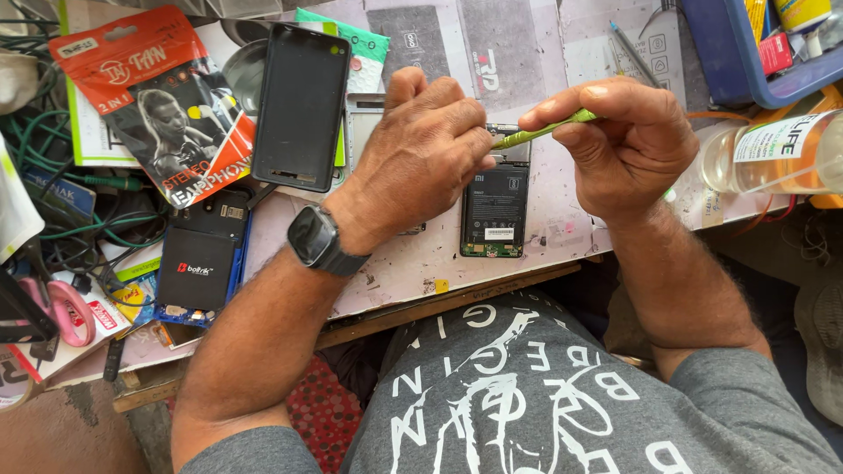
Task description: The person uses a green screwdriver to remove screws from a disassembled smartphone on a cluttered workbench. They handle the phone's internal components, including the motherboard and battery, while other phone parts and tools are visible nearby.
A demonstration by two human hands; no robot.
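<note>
Item: green screwdriver [540,132], pinched by both the left hand [421,154] and the right hand [628,140]; opened phone [494,211] at 6 o'clock beneath; black back cover [301,105] at 9 o'clock.

One camera sits on the person's head, looking steeply down and close over the cluttered workbench [544,53], the person's own chest filling the frame's bottom edge.

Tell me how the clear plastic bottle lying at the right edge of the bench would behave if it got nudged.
The clear bottle lies on its side, so it would probably roll rather than tip. It looks partly filled with liquid, so likely some heft and slosh. Its smooth plastic may be slippery.
</note>
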